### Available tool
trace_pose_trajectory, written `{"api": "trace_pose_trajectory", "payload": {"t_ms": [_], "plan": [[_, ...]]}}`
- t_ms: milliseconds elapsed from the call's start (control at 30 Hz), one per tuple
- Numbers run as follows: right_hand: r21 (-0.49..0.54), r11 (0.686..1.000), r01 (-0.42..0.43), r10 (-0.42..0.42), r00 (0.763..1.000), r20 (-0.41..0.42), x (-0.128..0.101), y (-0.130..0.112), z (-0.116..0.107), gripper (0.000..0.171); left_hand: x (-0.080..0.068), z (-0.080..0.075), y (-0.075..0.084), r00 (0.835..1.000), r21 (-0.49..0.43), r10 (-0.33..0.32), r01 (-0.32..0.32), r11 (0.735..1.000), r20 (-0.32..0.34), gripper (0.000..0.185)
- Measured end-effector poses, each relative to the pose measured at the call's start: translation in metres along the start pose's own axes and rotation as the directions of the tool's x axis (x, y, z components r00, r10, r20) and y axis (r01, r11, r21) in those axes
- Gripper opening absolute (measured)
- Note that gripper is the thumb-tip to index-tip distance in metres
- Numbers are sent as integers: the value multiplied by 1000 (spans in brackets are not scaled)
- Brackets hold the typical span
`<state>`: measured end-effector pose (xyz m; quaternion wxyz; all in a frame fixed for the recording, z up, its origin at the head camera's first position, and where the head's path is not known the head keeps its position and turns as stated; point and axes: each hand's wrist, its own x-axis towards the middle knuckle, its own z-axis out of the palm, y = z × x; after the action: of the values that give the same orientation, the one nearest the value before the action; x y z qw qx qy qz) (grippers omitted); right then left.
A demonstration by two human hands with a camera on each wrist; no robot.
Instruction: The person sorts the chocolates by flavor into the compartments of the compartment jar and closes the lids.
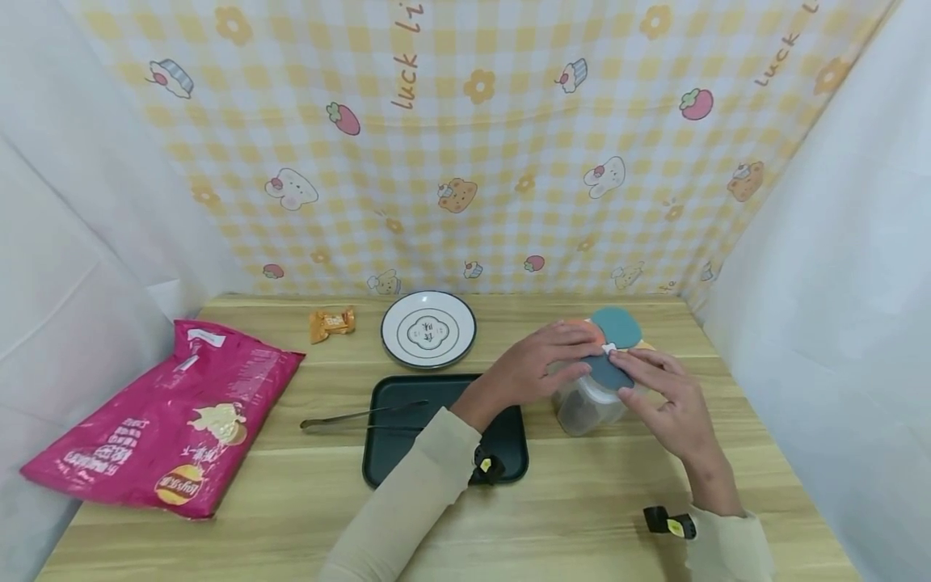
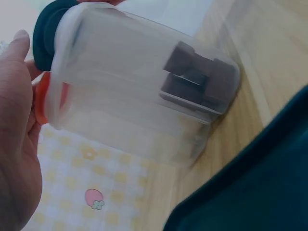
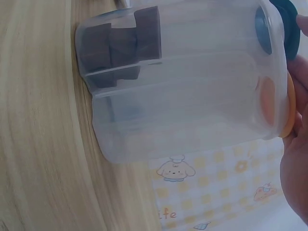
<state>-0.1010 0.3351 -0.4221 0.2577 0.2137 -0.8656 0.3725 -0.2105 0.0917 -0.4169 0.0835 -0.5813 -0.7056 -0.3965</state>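
Gripping clear container (image 1: pixel 585 404) on desk (image 1: pixel 582 517): L hand (image 1: pixel 534 368) curled over lid top, R hand (image 1: pixel 669 400) fingers pinching dark-blue cap (image 1: pixel 607 373). Dark blocks (image 2: pixel 197 79) inside.

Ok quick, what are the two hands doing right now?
Left hand: fingers curled over the top of the clear container, gripping its lids.
Right hand: fingertips pinch the dark blue lid on the same container.

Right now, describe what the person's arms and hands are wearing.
Both arms wear long cream-beige sleeves, left sleeve and right sleeve. A small black device with a yellow mark is strapped at each wrist: left wrist unit, right wrist unit. The left hand and right hand are bare, without gloves.
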Motion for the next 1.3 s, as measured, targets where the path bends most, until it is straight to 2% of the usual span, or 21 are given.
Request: {"api": "trace_pose_trajectory", "payload": {"t_ms": [133, 333, 633, 733, 933, 1033, 1167, 1300], "plan": [[-13, 1000, 29, -28, 999, 18, 0, 3, 0, 47, -1, 7, -4, 996, 46, 60, -57, 997, -71, 39], [-38, 998, 58, -57, 998, 31, -3, 5, -1, 47, -1, 17, -9, 977, 67, 149, -141, 988, -153, 38], [-54, 995, 80, -77, 996, 48, -3, 6, -3, 45, -2, 21, -11, 977, 66, 131, -122, 990, -167, 36], [-40, 993, 108, -107, 994, 36, -3, 6, -2, 44, -3, 22, -11, 977, 67, 115, -105, 992, -177, 36], [-15, 986, 166, -166, 986, 2, -3, 9, 0, 53, -5, 29, -13, 971, 36, 100, -94, 995, -218, 34], [-11, 982, 190, -190, 982, -14, -2, 11, 1, 57, -4, 32, -15, 961, 44, 129, -122, 992, -243, 34], [-6, 976, 219, -219, 975, -25, -1, 14, 4, 60, -3, 34, -17, 940, 50, 181, -174, 983, -289, 32], [0, 974, 227, -227, 974, -30, -1, 17, 5, 61, -3, 36, -18, 928, 41, 194, -191, 981, -318, 30]]}}
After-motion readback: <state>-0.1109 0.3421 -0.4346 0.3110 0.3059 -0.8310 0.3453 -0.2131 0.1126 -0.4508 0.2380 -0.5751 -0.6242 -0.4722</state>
